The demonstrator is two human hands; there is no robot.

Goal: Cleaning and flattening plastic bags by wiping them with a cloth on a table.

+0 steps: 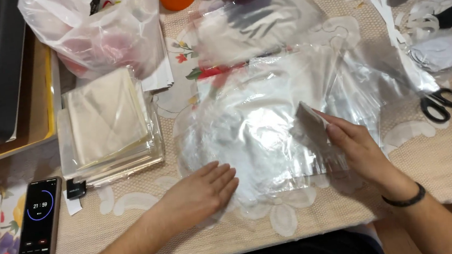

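On table centre, left hand [201, 192] flat on clear bag [258, 124], right hand [356, 145] gripping grey cloth [308, 125] by bag edge

Plastic sheet [258, 124] lies mid-table — bag stack [109, 126] left, phone [39, 218] below it, scissors [441, 104] right

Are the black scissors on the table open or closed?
Closed. The black-handled scissors lie flat on the beige patterned tablecloth with both handle loops side by side; the blades are hidden under clear plastic.
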